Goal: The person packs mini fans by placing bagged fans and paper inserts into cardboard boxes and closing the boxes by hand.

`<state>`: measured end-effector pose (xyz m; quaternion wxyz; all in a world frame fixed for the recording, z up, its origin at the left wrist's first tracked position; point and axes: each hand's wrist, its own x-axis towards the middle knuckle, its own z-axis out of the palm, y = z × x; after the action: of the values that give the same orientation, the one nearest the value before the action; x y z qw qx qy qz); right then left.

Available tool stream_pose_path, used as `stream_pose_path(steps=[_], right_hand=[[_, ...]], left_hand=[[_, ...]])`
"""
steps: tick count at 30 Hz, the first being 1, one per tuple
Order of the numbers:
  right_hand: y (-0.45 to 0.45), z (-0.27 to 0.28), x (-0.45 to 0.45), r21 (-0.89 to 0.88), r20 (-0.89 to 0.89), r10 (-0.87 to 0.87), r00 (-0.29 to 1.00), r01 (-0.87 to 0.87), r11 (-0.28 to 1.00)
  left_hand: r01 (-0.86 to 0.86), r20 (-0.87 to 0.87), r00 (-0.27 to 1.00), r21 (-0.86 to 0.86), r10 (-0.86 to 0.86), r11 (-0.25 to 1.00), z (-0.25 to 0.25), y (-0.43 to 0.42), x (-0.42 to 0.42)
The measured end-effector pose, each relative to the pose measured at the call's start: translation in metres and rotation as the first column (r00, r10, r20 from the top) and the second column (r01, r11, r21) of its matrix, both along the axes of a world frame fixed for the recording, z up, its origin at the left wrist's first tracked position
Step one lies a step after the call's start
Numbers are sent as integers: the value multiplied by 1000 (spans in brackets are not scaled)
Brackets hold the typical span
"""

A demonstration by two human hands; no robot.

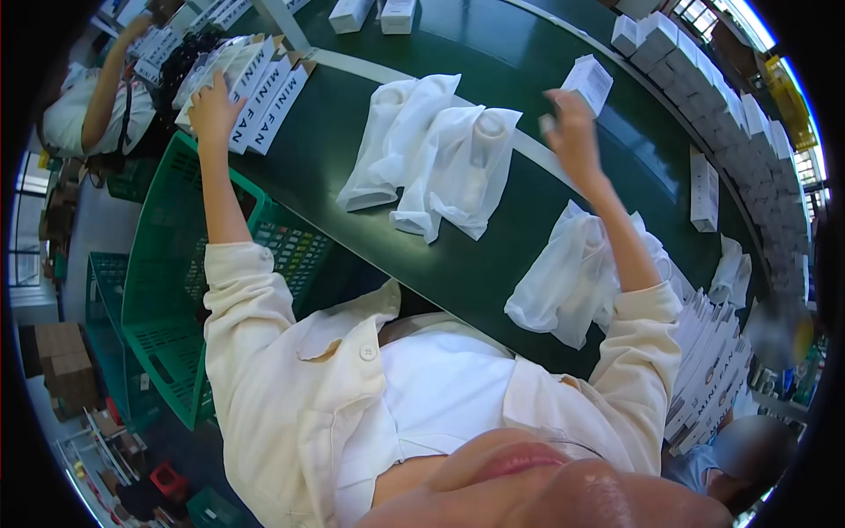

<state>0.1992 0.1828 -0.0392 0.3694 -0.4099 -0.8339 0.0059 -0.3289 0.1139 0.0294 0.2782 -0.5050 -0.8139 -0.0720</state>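
white lettered boxes (264,101), long and slim, are ranged side by side at the left end of a green table (370,255); over them the left hand (216,114) is laid, thumb parted from fingers (whether any box is pinched cannot be made out). the right hand (574,136) is blurred, thumb and fingers parted, and is overlapped with the near side of a white printed box (591,81), tilted in view; whether it is touched cannot be judged. between the hands, two whitish rounded items are seen through thin, crumpled bags (471,167), laid side by side; more bagged items (570,273) are partly covered by the right forearm.

the near table edge is run diagonally past the body, with a green basket (163,290) set just beside its left end. room is left on the green surface between the lettered boxes and the bags, and between the bags and the near edge. the far right side is bounded by stacked white boxes (748,132).

"mini fan" is read on the lettered boxes, and again on the right-hand pile (709,383); the fine print on the printed box cannot be read.
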Motion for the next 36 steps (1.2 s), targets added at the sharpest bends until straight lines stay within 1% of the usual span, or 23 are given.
stream_pose_path(steps=[1,2,4,5,7,9,10,11,12,13,14,15,16,18,19,20,22,25,27,30,33,35,36], right_hand=[[-20,-3,-24,77,151,117,982,-129,989],[-41,-8,-47,134,292,226,929,-274,952],[-68,-37,-74,230,635,240,734,-476,849],[-74,-37,-77,235,632,227,741,-462,855],[-85,-36,-84,88,679,331,656,-520,850],[-92,-32,-85,-68,704,442,555,-568,820],[-96,-22,-78,-106,587,518,623,-574,812],[-96,-9,-66,-138,457,577,677,-587,798],[-91,-4,-51,-111,176,574,799,-564,819],[-80,5,-33,-85,-106,442,891,-451,888],[-68,17,-14,-106,-378,265,887,-326,939],[-64,60,5,-344,-632,58,773,-347,872],[-66,85,13,-355,-861,-136,491,-388,850],[-64,127,38,-245,-934,-175,313,-202,948],[-73,148,49,-104,-977,-58,203,-223,969],[-79,174,50,-68,-986,-53,161,-88,994],[-89,185,42,-45,-992,-54,117,81,996],[-92,163,18,-66,-972,-98,214,150,986],[-95,145,6,-72,-968,-110,227,171,983],[-108,127,-6,-248,-922,-265,281,96,964],[-117,129,-13,-286,-949,-277,150,-41,957],[-119,130,-10,-298,-952,-290,100,-80,951],[-118,131,0,-280,-959,-277,66,-41,959]], left_hand=[[-30,-82,996,-93,22,995,3,-3,6],[-42,-64,997,-72,38,996,-1,-27,-3],[-71,-45,997,-49,69,996,4,-30,12],[-56,-50,997,-45,54,997,9,-34,24],[153,168,972,84,-165,985,20,-50,57],[310,353,854,246,-383,918,30,-71,97],[360,477,748,292,-461,886,35,-82,122],[431,447,690,379,-569,819,24,-88,140],[465,577,518,430,-632,774,22,-99,169],[476,676,316,494,-666,727,19,-108,200],[551,651,259,507,-713,663,9,-108,221],[569,621,208,551,-756,610,-12,-103,242],[579,614,170,571,-771,582,-28,-101,263],[598,538,111,636,-836,488,-53,-95,307],[611,502,116,644,-857,460,-64,-96,325],[624,466,121,651,-876,432,-74,-97,343],[614,419,204,649,-885,449,-103,-104,372],[620,382,276,630,-882,467,-120,-113,388],[559,408,180,706,-895,435,-118,-111,383],[462,428,111,777,-897,428,-108,-109,377],[631,465,-231,741,-855,232,-51,-93,368],[669,485,-343,727,-804,152,-46,-91,364],[699,519,-320,694,-792,172,-51,-89,364]])
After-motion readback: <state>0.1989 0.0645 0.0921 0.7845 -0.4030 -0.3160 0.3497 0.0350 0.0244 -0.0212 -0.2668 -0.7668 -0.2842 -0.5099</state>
